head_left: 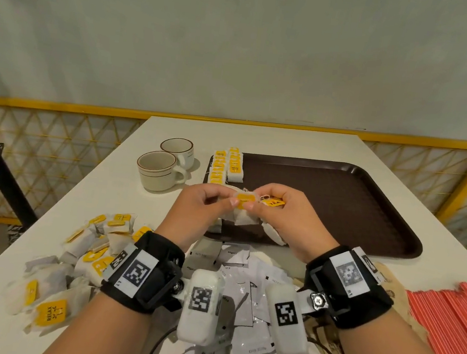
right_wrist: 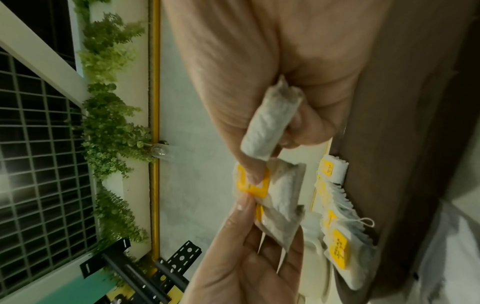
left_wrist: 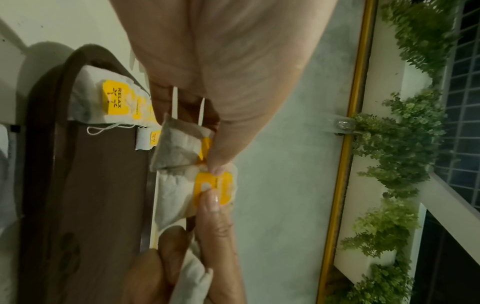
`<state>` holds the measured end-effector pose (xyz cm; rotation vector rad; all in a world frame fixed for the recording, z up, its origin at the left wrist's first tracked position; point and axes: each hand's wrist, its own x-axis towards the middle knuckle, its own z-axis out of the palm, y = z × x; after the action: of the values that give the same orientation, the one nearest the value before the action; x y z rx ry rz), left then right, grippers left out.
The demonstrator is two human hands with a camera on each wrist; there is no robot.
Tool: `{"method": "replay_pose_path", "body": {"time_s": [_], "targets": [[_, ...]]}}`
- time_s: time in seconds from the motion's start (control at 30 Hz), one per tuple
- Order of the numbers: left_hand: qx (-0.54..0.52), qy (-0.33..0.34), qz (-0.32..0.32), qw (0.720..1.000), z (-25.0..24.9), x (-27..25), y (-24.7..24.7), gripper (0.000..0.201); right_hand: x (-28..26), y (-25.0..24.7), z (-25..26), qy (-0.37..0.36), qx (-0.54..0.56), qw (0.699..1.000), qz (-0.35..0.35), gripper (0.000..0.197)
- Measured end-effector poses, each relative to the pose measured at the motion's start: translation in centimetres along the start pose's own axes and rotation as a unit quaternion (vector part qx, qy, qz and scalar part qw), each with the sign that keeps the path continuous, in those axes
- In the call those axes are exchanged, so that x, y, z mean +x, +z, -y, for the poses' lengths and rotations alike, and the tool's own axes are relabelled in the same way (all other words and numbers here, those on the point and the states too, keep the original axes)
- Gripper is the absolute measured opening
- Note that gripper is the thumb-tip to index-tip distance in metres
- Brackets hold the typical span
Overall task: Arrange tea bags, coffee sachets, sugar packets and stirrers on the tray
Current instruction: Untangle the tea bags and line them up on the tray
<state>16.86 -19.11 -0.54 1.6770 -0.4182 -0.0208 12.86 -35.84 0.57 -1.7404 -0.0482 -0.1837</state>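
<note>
Head view bright, even, edges bowed by wide lens; both wrist views dim, greenish, soft w/ motion blur.

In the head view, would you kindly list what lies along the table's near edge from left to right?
Loose tea bags → white coffee sachets → brown packets → red stirrers.

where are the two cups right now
In the head view the two cups stand side by side on the white table, just left of the brown tray's far-left corner.
</note>
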Motion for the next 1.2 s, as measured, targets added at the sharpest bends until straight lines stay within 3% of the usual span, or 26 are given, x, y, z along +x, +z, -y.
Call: {"method": "replay_pose_path", "body": {"time_s": [0.13, 0.23, 0.3, 0.57, 1.0, 1.07, 1.2], "targets": [[-0.029, 0.007, -0.049, 0.998, 0.3, 0.2, -0.3, 0.032, 0.3, -1.0, 0.0, 0.008, -0.048, 0.998, -0.046, 0.008], [-0.052, 0.004, -0.085, 0.995, 0.3, 0.2, -0.5, 0.034, -0.4, -1.3, 0.8, 0.009, -0.029, 0.997, 0.070, 0.007], [-0.051, 0.002, -0.093, 0.994, 0.2, 0.1, -0.5, 0.028, -0.7, -0.9, 0.9, 0.008, 0.012, 0.995, 0.098, 0.008], [-0.007, 0.019, -0.020, 1.000, -0.2, -0.3, 0.4, 0.019, -0.4, 0.4, -0.4, 0.008, -0.005, 0.999, -0.040, 0.006], [-0.023, 0.020, -0.002, 1.000, -0.4, -0.5, 0.7, 0.020, -0.3, 0.5, -0.8, 0.021, 0.005, 0.999, -0.049, 0.009], [-0.009, 0.025, -0.012, 1.000, -0.1, -0.5, 0.7, 0.027, -0.4, 0.7, -0.7, 0.047, 0.038, 0.997, -0.051, 0.011], [0.056, 0.026, -0.015, 0.998, 0.2, -0.3, 0.6, 0.032, -0.2, 0.5, -0.1, 0.195, 0.176, 0.965, -0.017, 0.026]]}}
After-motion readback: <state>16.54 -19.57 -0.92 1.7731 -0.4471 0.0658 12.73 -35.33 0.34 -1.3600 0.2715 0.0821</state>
